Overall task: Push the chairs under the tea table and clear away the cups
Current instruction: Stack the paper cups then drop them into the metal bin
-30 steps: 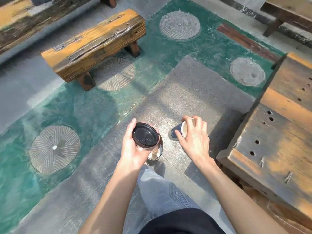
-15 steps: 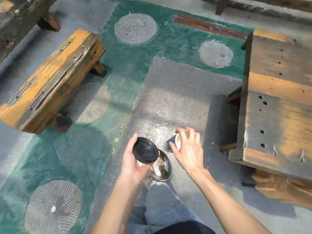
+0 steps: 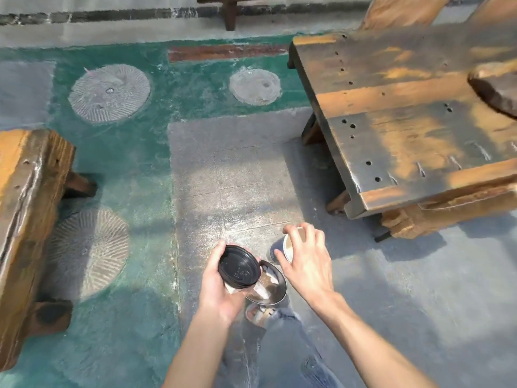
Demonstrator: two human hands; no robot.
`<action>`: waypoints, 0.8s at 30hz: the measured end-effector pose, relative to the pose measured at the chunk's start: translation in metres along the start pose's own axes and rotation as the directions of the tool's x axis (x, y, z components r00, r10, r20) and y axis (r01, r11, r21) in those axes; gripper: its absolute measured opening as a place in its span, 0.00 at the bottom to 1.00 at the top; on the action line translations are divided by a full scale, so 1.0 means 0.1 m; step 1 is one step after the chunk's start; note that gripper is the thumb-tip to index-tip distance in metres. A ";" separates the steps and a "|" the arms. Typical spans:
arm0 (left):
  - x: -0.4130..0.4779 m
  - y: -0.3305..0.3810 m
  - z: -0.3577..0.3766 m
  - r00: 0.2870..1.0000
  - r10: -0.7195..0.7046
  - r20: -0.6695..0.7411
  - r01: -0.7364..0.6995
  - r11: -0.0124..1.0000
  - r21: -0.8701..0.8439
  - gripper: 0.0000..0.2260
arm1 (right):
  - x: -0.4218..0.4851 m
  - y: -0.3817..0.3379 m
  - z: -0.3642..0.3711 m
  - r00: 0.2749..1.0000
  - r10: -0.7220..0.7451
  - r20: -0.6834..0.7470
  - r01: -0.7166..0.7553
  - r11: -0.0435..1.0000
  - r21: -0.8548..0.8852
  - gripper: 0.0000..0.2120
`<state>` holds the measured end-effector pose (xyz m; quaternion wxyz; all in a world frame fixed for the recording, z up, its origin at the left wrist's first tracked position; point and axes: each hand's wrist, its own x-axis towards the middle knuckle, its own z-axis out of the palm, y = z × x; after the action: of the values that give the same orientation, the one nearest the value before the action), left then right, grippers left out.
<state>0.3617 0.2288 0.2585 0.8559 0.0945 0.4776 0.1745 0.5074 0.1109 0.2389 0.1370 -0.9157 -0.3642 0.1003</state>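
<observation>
The person stands on the grey paved floor [image 3: 237, 177], both arms held out low in front of them. The left grip [image 3: 216, 289] is clenched round a cup with a black lid [image 3: 238, 266], thumb on the far side and fingers wrapped beneath, the lid tipped up toward the camera. Right against that cup, on its right and a little lower, is a tilted metal bowl [image 3: 272, 289] with whitish crumpled scraps inside. I cannot tell whether the same fingers carry it.

The right grip [image 3: 306, 264] is curled over the rim of an open cup [image 3: 288, 249], dark blue outside and pale within, grasping it from above with thumb and fingers spread round the mouth. That cup is tilted on its side, mouth facing left, just beside the bowl. Both cups are in the air above the floor, well apart from the desk.

The desk [image 3: 405, 121], a low slab of worn wood dotted with small holes, stands ahead to the right, its near corner closest to the right arm. A dark round object [image 3: 495, 92] rests on it at the frame's edge. A heavy wooden bench [image 3: 25, 219] stands at the far left, over the green part of the floor, apart from the desk. Round ribbed stone discs [image 3: 109, 92] are set flush into that green surface. Below the bowl a sandalled foot [image 3: 260, 315] shows.
</observation>
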 end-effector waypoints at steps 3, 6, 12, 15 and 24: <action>-0.03 0.03 -0.16 0.993 -0.080 0.091 0.072 0.994 0.083 0.15 | -0.38 -0.09 0.02 0.993 0.103 -0.062 -0.101 0.995 0.027 0.22; -0.02 0.03 -0.32 0.978 -0.162 0.129 0.144 0.980 0.140 0.11 | -0.74 -0.19 0.04 0.979 0.183 -0.091 -0.180 0.983 0.039 0.22; 0.11 -0.07 -0.66 0.969 -0.248 0.018 0.228 0.914 0.335 0.29 | -1.20 -0.24 0.23 0.937 0.334 -0.101 -0.319 0.938 0.138 0.21; 0.17 -0.19 -0.79 0.962 -0.272 -0.031 0.263 0.889 0.375 0.34 | -1.30 -0.18 0.40 0.911 0.397 -0.108 -0.381 0.913 0.143 0.22; 0.82 -0.67 -0.97 0.974 -0.174 -0.148 0.228 0.794 0.564 0.29 | -1.21 0.30 1.12 0.857 0.515 -0.024 -0.475 0.807 0.351 0.26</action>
<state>0.3322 0.1988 0.1211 0.7783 0.2904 0.5526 -0.0665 0.4081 0.0256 0.1340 0.2798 -0.9465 -0.0817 0.1384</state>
